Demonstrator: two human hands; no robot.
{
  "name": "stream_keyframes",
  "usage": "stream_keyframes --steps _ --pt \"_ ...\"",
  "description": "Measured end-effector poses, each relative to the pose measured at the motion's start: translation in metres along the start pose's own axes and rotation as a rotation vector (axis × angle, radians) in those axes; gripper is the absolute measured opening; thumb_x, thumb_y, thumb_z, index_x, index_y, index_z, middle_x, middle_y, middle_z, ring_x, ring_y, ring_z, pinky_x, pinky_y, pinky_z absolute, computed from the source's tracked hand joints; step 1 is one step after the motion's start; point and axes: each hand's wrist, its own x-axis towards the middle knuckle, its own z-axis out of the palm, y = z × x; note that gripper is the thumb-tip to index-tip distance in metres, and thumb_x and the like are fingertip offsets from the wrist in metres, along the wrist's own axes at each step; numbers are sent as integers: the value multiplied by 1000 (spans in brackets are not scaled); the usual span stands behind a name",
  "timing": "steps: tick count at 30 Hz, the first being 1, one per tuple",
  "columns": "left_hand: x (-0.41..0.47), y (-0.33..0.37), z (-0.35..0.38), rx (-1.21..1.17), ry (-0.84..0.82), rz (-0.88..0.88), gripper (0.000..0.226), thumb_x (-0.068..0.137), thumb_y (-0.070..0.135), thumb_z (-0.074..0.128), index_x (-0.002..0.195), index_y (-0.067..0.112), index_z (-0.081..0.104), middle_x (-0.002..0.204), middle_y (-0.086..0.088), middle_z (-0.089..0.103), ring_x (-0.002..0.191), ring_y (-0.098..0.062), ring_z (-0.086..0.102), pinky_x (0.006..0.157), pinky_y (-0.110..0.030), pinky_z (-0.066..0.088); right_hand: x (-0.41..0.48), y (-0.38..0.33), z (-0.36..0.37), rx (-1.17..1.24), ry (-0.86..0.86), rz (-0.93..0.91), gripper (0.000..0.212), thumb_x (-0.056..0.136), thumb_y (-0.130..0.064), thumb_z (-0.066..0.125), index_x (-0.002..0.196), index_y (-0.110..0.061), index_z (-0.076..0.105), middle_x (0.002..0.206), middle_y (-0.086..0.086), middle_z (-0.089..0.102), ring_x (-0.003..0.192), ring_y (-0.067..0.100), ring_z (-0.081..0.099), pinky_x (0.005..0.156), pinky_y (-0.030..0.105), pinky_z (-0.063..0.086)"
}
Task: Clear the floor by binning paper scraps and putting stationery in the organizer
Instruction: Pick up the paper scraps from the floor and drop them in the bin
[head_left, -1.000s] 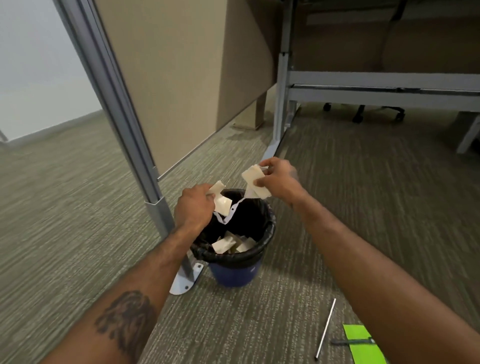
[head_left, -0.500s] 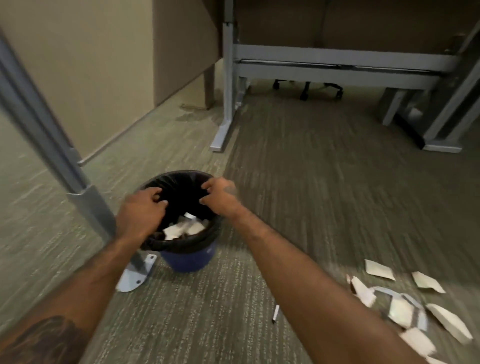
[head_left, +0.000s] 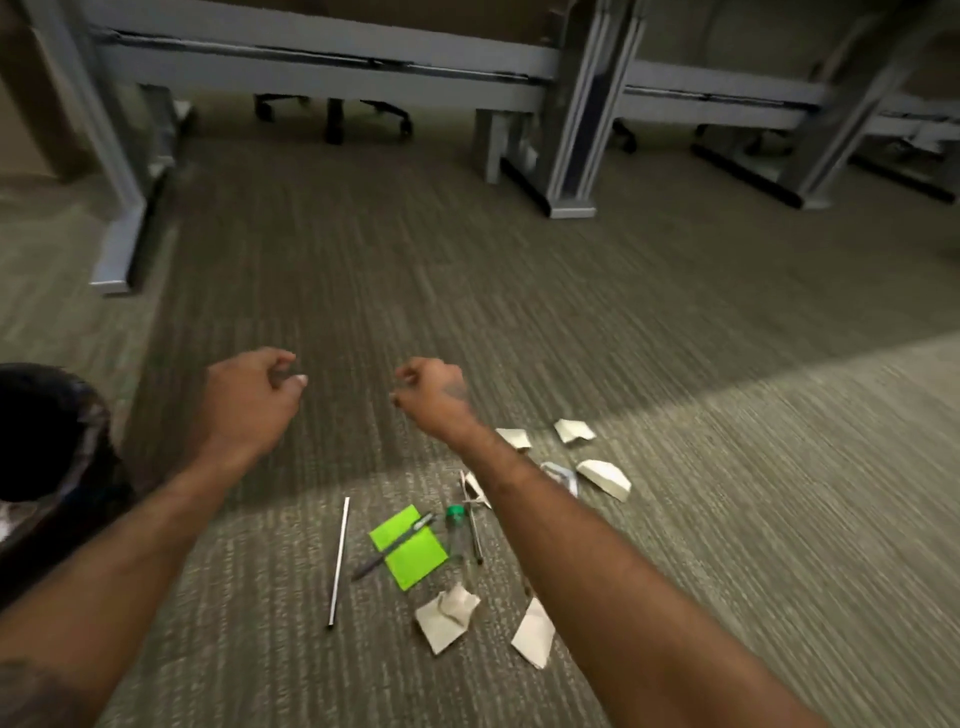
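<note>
Both hands hang empty above the carpet (head_left: 727, 467), the left hand (head_left: 254, 400) and right hand (head_left: 434, 397) each with fingers loosely curled around nothing. The remaining paper scraps (head_left: 602, 478) lie below and to the right of the right hand, partly beneath its forearm, so that hand is much the nearer; more scraps lie closer to the person beside the green sticky note (head_left: 410, 548), pens (head_left: 392, 545) and thin white rod (head_left: 340, 561), whose long axes run roughly away from the person. The bin (head_left: 57, 441) sits at the far left edge, just beside the left forearm; no organizer is in view.
</note>
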Motion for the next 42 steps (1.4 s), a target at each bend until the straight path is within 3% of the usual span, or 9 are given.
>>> stream_keyframes --steps 5,11,15,20,25,31,35,38,42 --pt "-7 40 81 -25 -122 89 27 81 15 73 106 6 72 100 -15 74 93 -29 70 87 -37 53 -7 112 -35 -6 59 213 23 80 -16 67 103 -20 70 100 4 73 93 19 67 73 18 45" --pt "-16 50 156 -23 -229 124 27 82 20 72 108 12 71 98 -8 74 82 -20 68 82 -31 54 -15 205 -44 -124 42 297 27 85 -15 66 111 -22 68 112 2 70 97 18 64 85 29 53" --pt "-18 42 182 3 -256 151 29 82 23 72 110 14 70 100 -5 74 80 -16 68 82 -38 57 -9 236 -29 -262 -21 275 32 89 -11 60 117 -26 66 118 3 67 107 22 62 91 33 52" --pt "-16 23 200 47 -260 157 30 85 26 70 114 18 67 108 0 72 75 -4 61 78 -28 53 5 259 -6 -535 -159 139 35 91 -8 58 122 -22 62 121 6 62 109 25 60 94 36 50" --pt "-19 19 225 66 -322 125 30 86 27 70 113 16 68 107 -3 73 82 -11 65 82 -31 55 8 274 8 -644 -200 52 27 89 -2 52 114 -10 60 111 12 60 101 29 60 80 37 51" --pt "-30 28 267 113 -451 61 37 84 32 70 117 17 66 113 -2 71 98 -20 66 86 -36 54 12 277 -8 -457 -40 247 16 90 -9 57 103 -10 68 98 11 67 90 27 64 73 32 52" --pt "-31 36 290 225 -542 25 38 84 33 67 118 17 63 113 -9 70 101 -30 64 84 -39 53 20 272 -38 -186 -38 373 15 87 -18 68 101 -17 71 97 4 69 88 20 65 79 37 58" --pt "-33 39 303 310 -617 25 49 78 46 71 117 18 60 112 -8 67 104 -30 60 86 -41 51 18 273 -51 -9 -106 422 21 80 -17 77 100 -16 71 99 4 69 71 11 58 60 26 51" --pt "-42 37 315 530 -642 136 73 69 59 73 129 25 49 127 -4 58 118 -26 51 96 -44 39 10 279 -36 -127 -220 385 36 78 -22 78 112 -18 66 113 4 63 91 14 56 74 24 45"
